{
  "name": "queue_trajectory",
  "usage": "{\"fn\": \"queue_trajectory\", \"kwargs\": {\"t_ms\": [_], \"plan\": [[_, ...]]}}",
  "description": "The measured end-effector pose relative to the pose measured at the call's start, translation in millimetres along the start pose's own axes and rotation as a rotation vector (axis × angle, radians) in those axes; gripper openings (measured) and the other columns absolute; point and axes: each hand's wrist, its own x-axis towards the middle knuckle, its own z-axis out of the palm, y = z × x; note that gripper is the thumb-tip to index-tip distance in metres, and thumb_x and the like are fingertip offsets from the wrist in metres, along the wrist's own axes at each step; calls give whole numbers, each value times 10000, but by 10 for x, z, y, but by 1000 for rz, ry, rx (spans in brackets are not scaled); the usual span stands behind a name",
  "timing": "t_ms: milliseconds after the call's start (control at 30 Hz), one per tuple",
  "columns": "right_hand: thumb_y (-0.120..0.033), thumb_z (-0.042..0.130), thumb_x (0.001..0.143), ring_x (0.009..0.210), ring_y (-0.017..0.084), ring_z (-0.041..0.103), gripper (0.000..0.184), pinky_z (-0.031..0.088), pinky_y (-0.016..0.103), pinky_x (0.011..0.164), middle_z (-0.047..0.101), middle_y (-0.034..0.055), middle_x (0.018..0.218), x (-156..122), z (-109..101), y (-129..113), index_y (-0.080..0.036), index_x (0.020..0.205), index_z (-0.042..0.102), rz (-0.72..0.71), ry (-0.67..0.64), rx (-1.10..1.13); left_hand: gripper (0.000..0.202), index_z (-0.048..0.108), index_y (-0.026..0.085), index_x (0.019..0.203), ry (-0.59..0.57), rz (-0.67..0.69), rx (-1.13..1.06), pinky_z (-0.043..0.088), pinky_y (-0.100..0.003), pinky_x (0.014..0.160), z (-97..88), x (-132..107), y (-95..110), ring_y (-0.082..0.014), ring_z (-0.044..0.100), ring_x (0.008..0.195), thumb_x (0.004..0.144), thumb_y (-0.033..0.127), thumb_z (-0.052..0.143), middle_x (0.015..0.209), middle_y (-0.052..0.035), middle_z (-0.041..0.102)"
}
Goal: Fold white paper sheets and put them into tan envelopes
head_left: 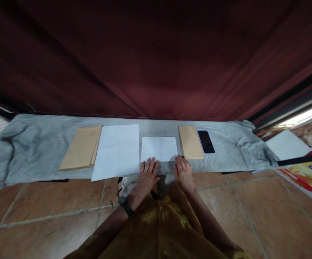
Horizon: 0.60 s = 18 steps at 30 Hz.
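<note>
A folded sheet of white paper (pixel 159 147) lies in front of me with a faint crease down its middle. My left hand (pixel 146 173) rests flat with fingers spread, its fingertips at the paper's lower left edge. At the lower right corner, my right hand (pixel 183 172) touches the paper, fingers stretched out and close together. Left of the folded sheet lies larger white paper (pixel 118 149) with faint creases. Beyond it is a stack of brown envelopes (pixel 80 147). More brown envelopes (pixel 191 142) lie just right of the folded sheet.
A smartphone (pixel 206 142) with a dark screen lies beside the right envelopes. Grey cloth (pixel 234 145) covers the narrow surface. A dark red curtain (pixel 156 72) hangs behind it. At far right are a white sheet (pixel 288 145) and a colourful printed package (pixel 309 178). Tiled floor (pixel 50 201) lies below.
</note>
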Motion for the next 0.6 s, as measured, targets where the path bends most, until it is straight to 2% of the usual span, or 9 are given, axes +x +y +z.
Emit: {"fn": "queue_trajectory", "kwargs": {"t_ms": [167,300,500,600], "plan": [[-261,401,1043,1440,266,414,455,353,484,1174,538,140,1509,31,122,-293,-137,1463,525,-149,-38,43,681,390,186,1553,8,-12,-14,319,-579,1202,-24,27,25,-351,343,1512,923,302,622,1627,-193,374],[-257,428,1035,1450,251,422,457,321,481,1202,526,133,1527,57,221,-467,-152,1469,526,-158,-71,17,671,396,185,1548,-9,-22,-6,313,-570,1204,-64,50,47,-342,374,1495,917,259,610,1607,-196,406],[-292,412,1046,1442,259,438,464,316,493,1196,520,111,1540,-20,273,-441,-185,1484,522,-100,-20,11,599,441,156,1514,20,-40,-28,349,-535,1189,-120,21,21,-322,416,1470,948,308,566,1580,-176,457],[-280,399,1049,1435,262,448,468,313,496,1194,526,118,1534,-72,265,-357,-178,1493,509,-77,14,5,583,463,98,1493,21,-97,-27,359,-526,1185,-112,-5,-30,-327,431,1462,975,357,522,1565,-210,466]]}}
